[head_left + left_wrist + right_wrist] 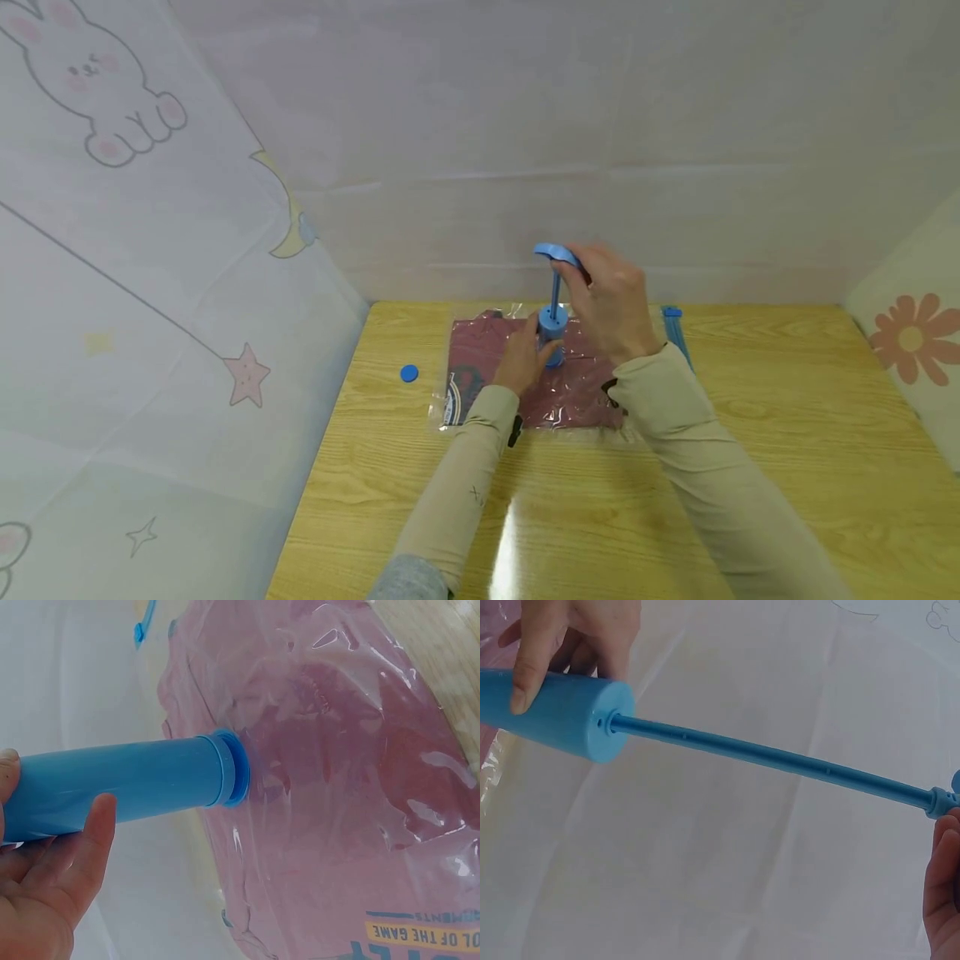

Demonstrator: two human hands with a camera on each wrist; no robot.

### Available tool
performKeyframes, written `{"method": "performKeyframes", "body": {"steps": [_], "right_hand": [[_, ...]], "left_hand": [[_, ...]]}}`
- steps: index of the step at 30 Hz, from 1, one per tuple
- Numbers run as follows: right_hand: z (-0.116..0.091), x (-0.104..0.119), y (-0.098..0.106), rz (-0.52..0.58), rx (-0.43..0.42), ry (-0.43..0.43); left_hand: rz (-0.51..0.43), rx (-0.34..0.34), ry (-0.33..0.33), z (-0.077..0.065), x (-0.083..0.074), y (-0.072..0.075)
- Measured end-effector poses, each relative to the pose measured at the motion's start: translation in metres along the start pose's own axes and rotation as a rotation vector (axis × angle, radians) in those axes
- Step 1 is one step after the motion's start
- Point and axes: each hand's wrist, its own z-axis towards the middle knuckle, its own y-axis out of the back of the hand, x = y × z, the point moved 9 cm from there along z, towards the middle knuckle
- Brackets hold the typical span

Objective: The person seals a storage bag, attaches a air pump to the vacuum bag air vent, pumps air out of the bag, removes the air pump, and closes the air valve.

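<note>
A blue hand pump (127, 784) stands upright on a clear vacuum storage bag (562, 404), its lower end at the bag's round blue valve (238, 769). Inside the bag lies a folded dark-red garment (300, 772) with printed lettering. My left hand (522, 358) grips the pump's barrel, fingers on one side and thumb on the other. Above it, my right hand (611, 296) holds the pump's curved handle (557, 252). The plunger rod (772, 757) is drawn well out of the barrel, as the right wrist view shows.
A round blue cap (408, 373) lies on the wooden table (360, 467) left of the bag. Behind my right forearm, a blue strip with a slider (672, 321) lies at the right. White patterned sheets (480, 167) stand at the back and sides.
</note>
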Motion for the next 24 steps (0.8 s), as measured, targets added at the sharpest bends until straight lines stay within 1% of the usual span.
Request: {"method": "performKeyframes", "body": {"steps": [4,8,15,20,24], "right_hand": [[0.0034,0.0042,0.0033,0.007,-0.004,0.003],[0.006,0.0044,0.0043,0.016,-0.003,-0.015],[0.0075,0.0008,0.0048,0.017,0.004,-0.051],[0.0075,0.0018,0.0043,0.011,0.008,-0.046],[0.0072,0.0012,0.0034,0.022,-0.005,-0.044]], "left_hand": [[0.024,0.014,0.017,-0.0002,0.0005,-0.0004],[0.027,0.02,0.025,-0.0004,-0.0003,0.0005],[0.03,0.01,0.025,-0.0023,-0.0009,0.0023],[0.019,0.002,0.022,-0.0031,-0.001,0.0025],[0.018,0.0,0.015,-0.0033,-0.0015,0.0024]]}}
